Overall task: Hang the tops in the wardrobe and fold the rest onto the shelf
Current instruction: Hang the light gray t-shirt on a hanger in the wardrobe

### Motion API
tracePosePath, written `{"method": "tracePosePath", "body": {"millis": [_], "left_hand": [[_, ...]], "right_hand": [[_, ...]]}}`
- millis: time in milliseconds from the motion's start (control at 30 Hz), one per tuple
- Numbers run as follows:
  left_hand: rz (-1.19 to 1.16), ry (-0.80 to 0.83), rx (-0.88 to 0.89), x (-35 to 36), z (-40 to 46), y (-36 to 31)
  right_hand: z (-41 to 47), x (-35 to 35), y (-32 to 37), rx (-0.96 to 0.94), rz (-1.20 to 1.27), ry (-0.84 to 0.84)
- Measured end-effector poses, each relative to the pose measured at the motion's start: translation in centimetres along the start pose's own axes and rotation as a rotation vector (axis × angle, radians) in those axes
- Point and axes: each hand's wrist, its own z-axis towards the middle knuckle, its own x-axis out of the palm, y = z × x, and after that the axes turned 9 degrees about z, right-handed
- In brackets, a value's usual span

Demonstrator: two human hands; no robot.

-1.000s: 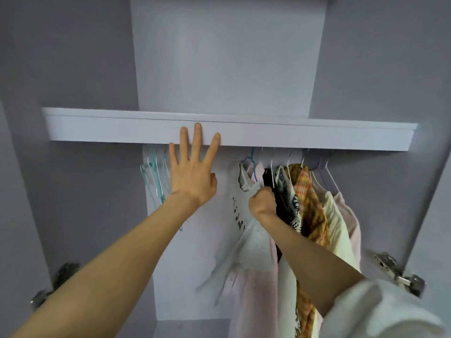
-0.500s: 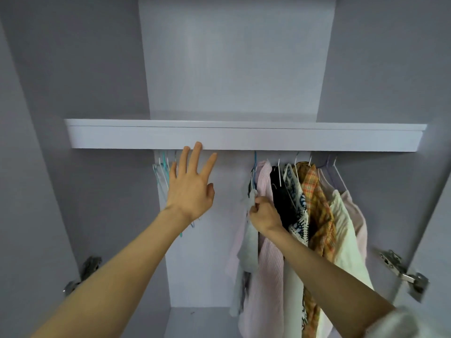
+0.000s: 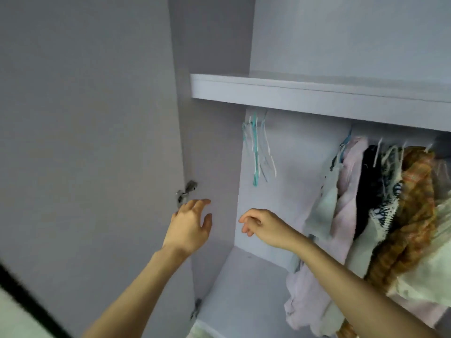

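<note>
Head view: inside the wardrobe (image 3: 210, 142), a white shelf (image 3: 305, 93) spans above a bunch of empty hangers (image 3: 258, 152). To the right hang the tops (image 3: 380, 203), packed together. A door hinge (image 3: 185, 192) sits just above the left hand (image 3: 189, 228), which is raised with fingers spread and relaxed, holding nothing. The right hand (image 3: 264, 226) reaches forward, fingers loosely curled, also holding nothing, apart from the tops.
</note>
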Motion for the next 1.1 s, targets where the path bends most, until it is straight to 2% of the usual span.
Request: {"method": "tracePosePath", "body": {"millis": [167,200,300,467,667,900,1100], "left_hand": [[0.049,0.021,-0.316,-1.1,-10.5,5.6],[0.064,0.028,-0.431,-1.8,-14.7,6.7],[0.075,0.032,-0.636,-3.0,-23.4,9.0],[0.108,-0.073,-1.054,-7.2,-41.1,10.9],[0.151,-0.286,-1.443,-11.7,-59.1,9.3],[0.124,-0.581,-1.861,-14.9,-80.7,6.6],[0.084,-0.670,-2.156,-16.0,-94.4,7.0]], "right_hand": [[-0.9,8.6,0.9,-0.059,-0.107,0.405],[-2.0,11.7,1.4,-0.075,-0.121,0.525],[-4.6,18.1,2.9,-0.121,-0.136,0.728],[-11.9,30.0,8.5,-0.280,-0.181,1.072],[-22.7,43.0,15.5,-0.509,-0.258,1.335],[-41.0,57.5,22.9,-0.714,-0.331,1.681],[-52.9,68.1,25.4,-0.828,-0.415,1.795]]}}
